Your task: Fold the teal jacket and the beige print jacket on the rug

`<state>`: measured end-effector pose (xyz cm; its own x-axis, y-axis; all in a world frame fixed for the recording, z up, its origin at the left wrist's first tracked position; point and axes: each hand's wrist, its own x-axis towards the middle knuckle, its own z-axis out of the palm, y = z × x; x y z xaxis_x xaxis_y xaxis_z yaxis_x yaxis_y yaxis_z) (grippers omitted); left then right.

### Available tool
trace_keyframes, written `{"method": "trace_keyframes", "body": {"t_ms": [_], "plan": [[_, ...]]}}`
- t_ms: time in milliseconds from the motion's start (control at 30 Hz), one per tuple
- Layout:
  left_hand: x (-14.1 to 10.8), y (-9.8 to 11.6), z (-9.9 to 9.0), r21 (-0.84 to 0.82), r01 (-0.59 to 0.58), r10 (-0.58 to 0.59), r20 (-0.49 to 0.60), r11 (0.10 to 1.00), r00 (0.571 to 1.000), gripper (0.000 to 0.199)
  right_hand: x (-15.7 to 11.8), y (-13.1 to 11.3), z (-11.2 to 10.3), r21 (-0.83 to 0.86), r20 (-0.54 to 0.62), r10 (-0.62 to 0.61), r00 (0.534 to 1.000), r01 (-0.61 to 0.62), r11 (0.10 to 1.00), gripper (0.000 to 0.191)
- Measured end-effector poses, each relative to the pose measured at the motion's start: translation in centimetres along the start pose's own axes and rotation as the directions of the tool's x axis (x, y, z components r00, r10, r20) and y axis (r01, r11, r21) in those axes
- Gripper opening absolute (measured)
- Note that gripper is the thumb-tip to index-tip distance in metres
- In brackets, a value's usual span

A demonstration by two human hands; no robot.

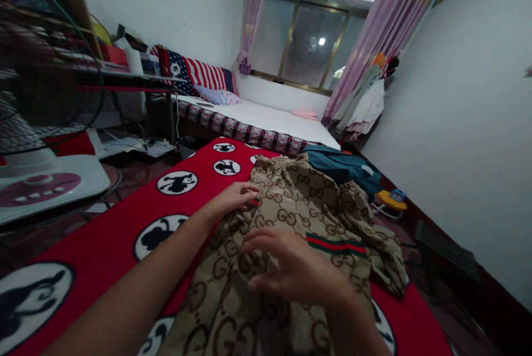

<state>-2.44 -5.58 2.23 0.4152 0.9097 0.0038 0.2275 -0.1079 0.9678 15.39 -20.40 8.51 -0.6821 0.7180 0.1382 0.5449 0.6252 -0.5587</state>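
Observation:
A tan garment (pixel 286 201) with a brown letter pattern and green-red stripes lies spread over a red blanket (pixel 195 151) with white round prints. My left hand (pixel 235 198) rests at the garment's left edge beside a small stripe, its fingers stretched out over the cloth. Nearer to me, my right hand (pixel 286 264) is above the middle of the garment, thumb and fingers apart, with nothing between them. One sleeve of the garment extends to the right side.
Behind the garment lies a folded dark teal cloth (pixel 341 166). A fan (pixel 45 179) stands at the left near a cluttered desk (pixel 124 76). Across the back is a white bed (pixel 266 115). To the right are a yellow stool (pixel 390 201) and a dark stool (pixel 446 251).

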Motion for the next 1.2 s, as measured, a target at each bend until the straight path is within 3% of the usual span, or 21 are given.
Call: {"method": "trace_keyframes", "body": {"t_ms": [100,200,300,367,400,467,533,667,767,833,933,1033,1200], "plan": [[1.8,-0.5,0.5,0.079,-0.076,0.081,-0.059,0.994,0.995,0.053,1.6,1.6,3.2,-0.153,0.1,-0.013,0.995,0.028,0.988,0.04],[4.5,-0.2,1.5,0.301,-0.195,0.22,-0.052,0.933,0.974,0.044,2.4,2.5,5.3,-0.213,0.148,-0.009,0.989,0.041,0.976,0.031],[7.2,0.6,3.2,0.561,-0.372,0.36,0.137,0.739,0.923,0.041,2.7,3.3,6.3,-0.22,0.072,-0.014,0.997,0.029,0.975,0.031],[8.8,0.6,4.2,0.673,-0.467,0.366,0.299,0.574,0.881,0.044,2.8,3.9,6.7,-0.192,0.016,-0.016,1.0,0.018,0.981,0.03],[9.6,0.4,4.5,0.721,-0.47,0.332,0.338,0.51,0.88,0.047,2.8,4.2,6.9,-0.174,-0.015,-0.01,1.0,0.007,0.985,0.028],[11.2,-0.5,4.8,0.813,-0.38,0.241,0.301,0.441,0.923,0.052,3.0,4.9,7.5,-0.138,-0.075,0.006,0.997,-0.016,0.99,0.022],[12.7,-1.8,4.6,0.866,-0.249,0.168,0.194,0.433,0.967,0.054,3.3,5.4,8.3,-0.11,-0.129,0.016,0.991,-0.03,0.993,0.017],[14.1,-3.8,4.1,0.887,-0.131,0.156,0.068,0.442,0.985,0.055,3.6,6.1,9.2,-0.02,-0.239,0.015,0.971,-0.021,1.0,0.009],[13.8,-4.1,4.3,0.899,-0.061,0.24,-0.05,0.434,0.969,0.06,3.7,6.4,8.7,0.045,-0.374,0.064,0.925,-0.051,0.998,0.003],[13.3,-4.0,4.4,0.885,0.061,0.288,-0.215,0.462,0.933,0.076,3.6,6.7,7.6,0.029,-0.491,0.113,0.864,-0.113,0.993,0.006],[12.7,-3.7,4.4,0.819,0.229,0.245,-0.403,0.526,0.882,0.104,3.1,7.9,5.6,-0.039,-0.631,0.193,0.752,-0.279,0.96,0.007],[12.3,-3.3,4.3,0.794,0.274,0.222,-0.45,0.542,0.865,0.109,2.5,10.0,4.3,-0.089,-0.676,0.298,0.674,-0.476,0.875,0.029],[12.0,-2.6,4.1,0.729,0.344,0.11,-0.495,0.591,0.862,0.109,1.9,13.1,4.6,-0.097,-0.602,0.442,0.665,-0.61,0.786,0.054]]}}
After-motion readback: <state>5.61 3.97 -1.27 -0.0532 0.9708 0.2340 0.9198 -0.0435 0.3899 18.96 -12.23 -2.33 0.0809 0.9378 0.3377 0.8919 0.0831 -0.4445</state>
